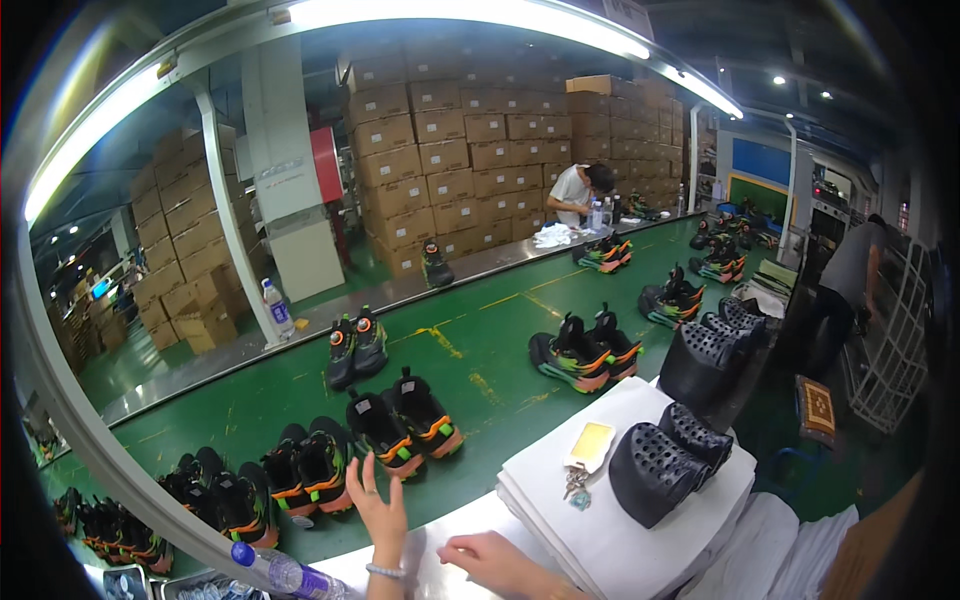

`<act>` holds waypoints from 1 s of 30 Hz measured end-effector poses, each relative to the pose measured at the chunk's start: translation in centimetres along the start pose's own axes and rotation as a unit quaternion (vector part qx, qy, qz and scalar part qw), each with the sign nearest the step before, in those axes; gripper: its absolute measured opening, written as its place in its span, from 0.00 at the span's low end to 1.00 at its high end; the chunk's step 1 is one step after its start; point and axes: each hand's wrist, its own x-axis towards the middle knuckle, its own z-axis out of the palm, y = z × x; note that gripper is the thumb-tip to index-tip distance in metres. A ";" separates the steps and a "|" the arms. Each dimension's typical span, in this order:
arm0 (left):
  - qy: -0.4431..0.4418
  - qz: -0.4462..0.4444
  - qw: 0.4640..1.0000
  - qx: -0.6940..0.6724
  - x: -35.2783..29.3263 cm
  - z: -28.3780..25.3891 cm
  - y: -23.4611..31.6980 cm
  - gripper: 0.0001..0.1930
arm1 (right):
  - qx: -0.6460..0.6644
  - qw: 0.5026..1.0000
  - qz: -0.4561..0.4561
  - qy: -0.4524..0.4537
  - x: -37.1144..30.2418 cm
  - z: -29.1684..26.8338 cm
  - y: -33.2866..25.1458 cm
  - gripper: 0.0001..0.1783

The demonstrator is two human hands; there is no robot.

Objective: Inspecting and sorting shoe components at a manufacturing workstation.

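Left hand (385, 515): fingers spread wide, nothing held; nearer the shoes than my right.
Right hand (495, 562): loosely curled; I cannot tell whether it holds anything.
Shoe pair (378, 426): on green table (490, 440), just beyond my left fingertips.
Long axis: far left to near right.

On my feed, bright overhead tubes (470, 12) light the green counter (500, 335); fisheye bends straight edges, and corners fall black.
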 end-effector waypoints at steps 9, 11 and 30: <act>-0.411 0.014 0.859 0.304 11.7 4.9 0.8 0.32 | -0.320 0.721 -0.144 0.597 -12.1 -15.8 -4.4 0.08; -0.399 0.026 0.879 0.260 12.3 5.6 -0.9 0.22 | -0.329 0.750 -0.098 0.565 -12.5 -17.2 -2.7 0.16; -0.532 -0.017 0.786 0.313 9.8 10.8 0.1 0.15 | -0.372 0.711 -0.143 0.579 -11.3 -18.0 6.6 0.13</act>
